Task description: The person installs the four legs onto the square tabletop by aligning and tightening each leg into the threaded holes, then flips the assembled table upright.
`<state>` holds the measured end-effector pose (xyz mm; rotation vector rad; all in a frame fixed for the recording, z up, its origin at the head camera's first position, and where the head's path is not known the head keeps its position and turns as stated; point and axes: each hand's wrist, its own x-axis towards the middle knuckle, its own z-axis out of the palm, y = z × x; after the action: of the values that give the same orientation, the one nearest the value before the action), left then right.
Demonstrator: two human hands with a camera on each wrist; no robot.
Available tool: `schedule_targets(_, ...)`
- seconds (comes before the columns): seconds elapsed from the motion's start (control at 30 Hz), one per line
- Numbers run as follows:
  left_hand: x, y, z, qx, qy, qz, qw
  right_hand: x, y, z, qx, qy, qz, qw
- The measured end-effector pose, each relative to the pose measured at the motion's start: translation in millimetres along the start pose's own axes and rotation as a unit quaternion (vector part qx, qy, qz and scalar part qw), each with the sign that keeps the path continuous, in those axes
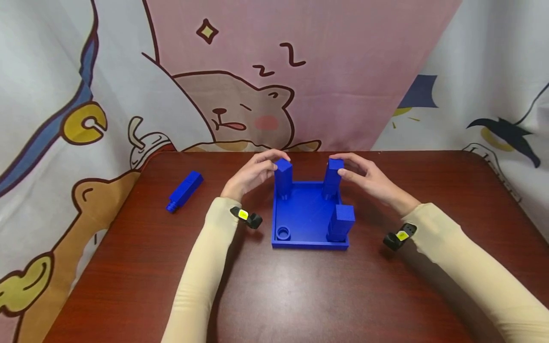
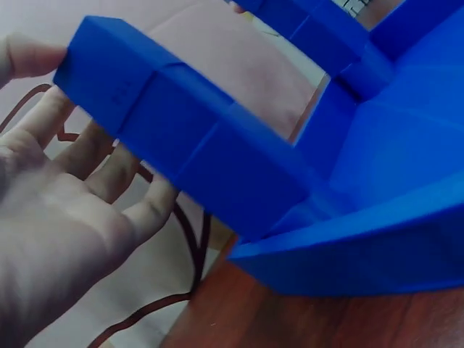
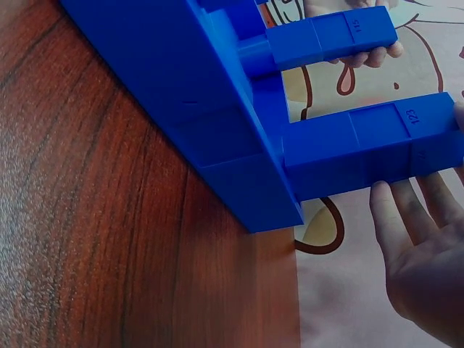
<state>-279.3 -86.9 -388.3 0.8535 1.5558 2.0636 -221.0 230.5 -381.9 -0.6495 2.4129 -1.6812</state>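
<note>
1. Your left hand (image 1: 254, 174) pinches the far-left blue square-sided post (image 1: 283, 178) near its top; your right hand (image 1: 372, 181) pinches the far-right blue square-sided post (image 1: 332, 180).
2. Both stand upright in corners of the square blue tray (image 1: 306, 209); step looks like seating or steadying.
3. Next likely calls for the loose blue post (image 1: 186, 189), lying left on the brown wooden desk (image 1: 291, 295), peg-down into the vacant near-left round socket (image 1: 278, 234).

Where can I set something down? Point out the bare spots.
Bare table lies before the tray, between the left sleeve and right sleeve; also between the left sleeve and loose post. Crowded: the tray's far corners, where the left hand holds the far left post and the right hand the far right post.
</note>
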Motion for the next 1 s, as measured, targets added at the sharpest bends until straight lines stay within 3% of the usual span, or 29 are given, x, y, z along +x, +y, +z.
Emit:
schedule_targets(0.1,0.3,-4.2,2.7,-0.021,0.004,0.013,0.9997,0.2,0.2,0.0,-0.001,0.0,0.001,1.0)
schedule_targets(0.17,-1.8,-5.0,4.5,-0.007,0.016,0.024,0.9996,0.6,0.3,0.0,-0.002,0.0,0.0,1.0)
schedule_targets(0.3,-8.9,-3.0,7.0,0.091,0.04,0.036,0.9944,1.1,1.7,0.0,-0.002,-0.001,-0.004,1.0)
schedule_targets(0.43,-17.5,4.7,12.5,0.172,0.073,0.049,0.9812,0.2,1.1,0.1,0.004,-0.003,-0.004,1.0)
schedule_targets(0.57,-24.4,13.1,22.7,0.209,0.133,0.058,0.967,-0.8,-0.2,-0.1,0.009,-0.004,-0.004,1.0)
schedule_targets(0.8,-28.3,16.9,39.3,0.348,0.188,0.056,0.9169,-1.1,1.8,-0.4,0.003,0.002,-0.001,1.0)
schedule_targets(0.9,-27.4,15.0,41.5,0.356,0.199,0.053,0.9115,-0.6,2.7,0.0,0.0,0.002,-0.003,1.0)
schedule_targets(1.0,-26.2,12.2,41.1,0.337,0.201,0.058,0.9179,-0.2,2.8,0.3,-0.001,0.004,-0.005,1.0)
